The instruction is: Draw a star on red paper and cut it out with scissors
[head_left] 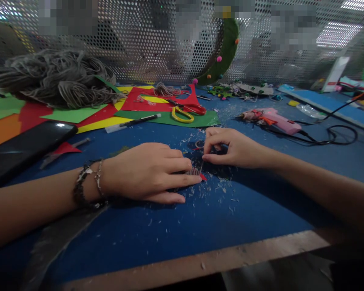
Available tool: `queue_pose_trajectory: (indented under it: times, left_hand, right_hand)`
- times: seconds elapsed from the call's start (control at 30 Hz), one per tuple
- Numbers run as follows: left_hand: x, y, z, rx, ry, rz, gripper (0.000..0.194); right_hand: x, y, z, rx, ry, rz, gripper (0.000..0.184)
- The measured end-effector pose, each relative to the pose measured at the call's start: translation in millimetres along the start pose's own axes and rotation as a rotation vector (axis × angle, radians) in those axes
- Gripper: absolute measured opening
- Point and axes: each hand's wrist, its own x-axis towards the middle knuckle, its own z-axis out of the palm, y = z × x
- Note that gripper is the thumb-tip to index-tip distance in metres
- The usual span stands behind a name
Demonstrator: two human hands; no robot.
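My left hand [151, 171] lies flat with its fingers stretched out, pressing on a small red piece [203, 177] that looks like felt. Short grey strands [194, 171] stand in a row by its fingertips. Thumb and forefinger of my right hand [221, 146] pinch a thin grey strand [202, 165] that runs down toward the red piece. How the strand meets the piece is too small to tell. My left palm hides part of the work.
Scissors [183, 117], a pen [141, 120] and coloured sheets [151, 106] lie ahead, with grey yarn [60, 79] at the back left. A phone [33, 139] is at left. A pink glue gun [279, 120] with a black cord lies right. Perforated metal [139, 52] stands behind.
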Motion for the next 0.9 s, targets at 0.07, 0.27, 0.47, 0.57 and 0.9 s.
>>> queue_pose_trajectory:
  times: [0.07,0.27,0.47,0.57,0.9]
  left_hand:
    - [-0.2,-0.3,-0.2,-0.001,-0.015,-0.003,0.038]
    - [0.1,-0.6,0.2,-0.008,-0.007,0.0,0.039]
    - [0.4,-0.9,1.1,-0.025,0.011,0.0,0.038]
    - [0.4,-1.4,1.1,-0.047,-0.01,-0.019,0.037]
    - [0.2,-0.9,0.7,-0.077,-0.031,-0.034,0.037]
  right_hand:
    - [0.3,0.2,1.0,-0.006,0.01,0.007,0.017]
    - [0.9,0.6,2.5,-0.031,0.023,-0.01,0.02]
    - [0.8,0.3,3.3,-0.049,0.024,-0.034,0.02]
    - [0.6,0.2,3.5,-0.068,0.032,-0.039,0.021]
    - [1.8,0.5,3.9,-0.09,0.019,-0.055,0.022]
